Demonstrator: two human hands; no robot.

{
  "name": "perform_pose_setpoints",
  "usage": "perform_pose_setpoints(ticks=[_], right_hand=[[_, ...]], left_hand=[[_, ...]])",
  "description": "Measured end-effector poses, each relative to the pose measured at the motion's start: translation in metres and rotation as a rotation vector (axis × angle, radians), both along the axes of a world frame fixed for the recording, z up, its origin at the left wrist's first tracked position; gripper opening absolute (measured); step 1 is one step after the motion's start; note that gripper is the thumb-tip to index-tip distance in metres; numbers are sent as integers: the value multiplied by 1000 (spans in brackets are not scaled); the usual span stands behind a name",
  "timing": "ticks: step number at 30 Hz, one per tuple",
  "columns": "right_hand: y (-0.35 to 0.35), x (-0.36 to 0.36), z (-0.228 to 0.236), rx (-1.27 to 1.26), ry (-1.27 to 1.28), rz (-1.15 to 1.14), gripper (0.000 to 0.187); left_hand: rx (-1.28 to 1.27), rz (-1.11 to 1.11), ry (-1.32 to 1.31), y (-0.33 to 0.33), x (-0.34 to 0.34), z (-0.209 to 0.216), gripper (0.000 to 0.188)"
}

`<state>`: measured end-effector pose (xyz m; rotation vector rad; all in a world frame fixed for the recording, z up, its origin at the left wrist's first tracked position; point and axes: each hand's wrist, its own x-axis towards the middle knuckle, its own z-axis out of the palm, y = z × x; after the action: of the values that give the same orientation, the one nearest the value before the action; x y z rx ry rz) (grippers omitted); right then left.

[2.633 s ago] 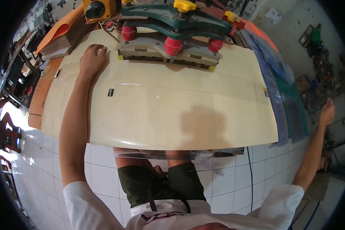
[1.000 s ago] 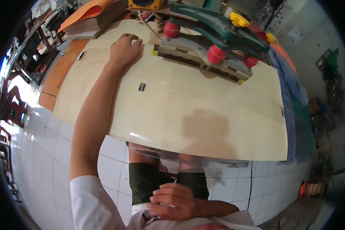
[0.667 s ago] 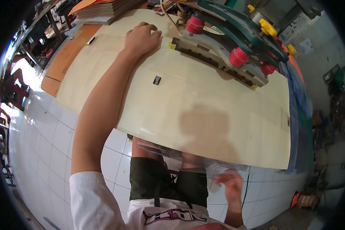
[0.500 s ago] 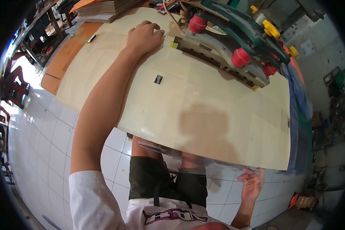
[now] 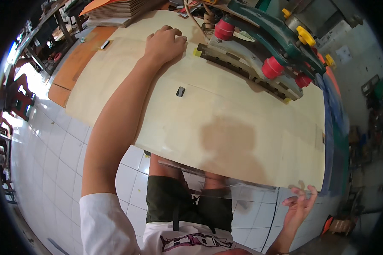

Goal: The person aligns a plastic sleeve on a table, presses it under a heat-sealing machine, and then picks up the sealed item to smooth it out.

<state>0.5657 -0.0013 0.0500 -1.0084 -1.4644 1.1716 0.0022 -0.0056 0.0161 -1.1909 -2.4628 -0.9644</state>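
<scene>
A broad, cream, smooth sheet (image 5: 285,140) lies on the orange-brown wooden table (image 5: 74,68), its long axis slanting from far left to near right. The bent-fingered left hand (image 5: 166,44) rests on it, grip unclear; the loosely open right hand (image 5: 301,204) is at its near right corner.

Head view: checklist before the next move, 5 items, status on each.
1. Left hand on the sheet: ok, palm down toward the far edge.
2. Left hand clear of the bar: ok, a gap shows between them.
3. Right hand touching the sheet: cannot tell; the fingertips are at its near right corner.
4. Sheet bare: not ok, a small black piece sits left of its middle.
5. Hands empty: right ok, nothing visible in it; left cannot tell, palm hidden.
</scene>
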Motion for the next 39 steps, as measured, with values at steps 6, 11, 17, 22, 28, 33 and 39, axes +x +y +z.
perform_pose_setpoints(ticks=[6,11,17,22,28,33,39], right_hand=[[96,25,24,-222,-108,784,54],[174,-23,45,-376,-209,1019,51],[220,-78,51,-377,-298,981,33],[219,-104,40,-388,-324,933,26],[209,-101,22,-362,-300,894,24],[194,-107,28,-392,-381,801,26],[187,-111,25,-325,-389,756,23]], left_hand=[[-21,-2,1,-3,2,1,43],[-26,-11,9,-5,3,6,43],[-34,8,60,-5,3,9,41],[-132,42,104,-14,16,33,30],[-224,-208,-96,-27,31,54,27],[-326,-428,-213,-29,40,52,37],[-396,-463,-256,-27,47,56,45]])
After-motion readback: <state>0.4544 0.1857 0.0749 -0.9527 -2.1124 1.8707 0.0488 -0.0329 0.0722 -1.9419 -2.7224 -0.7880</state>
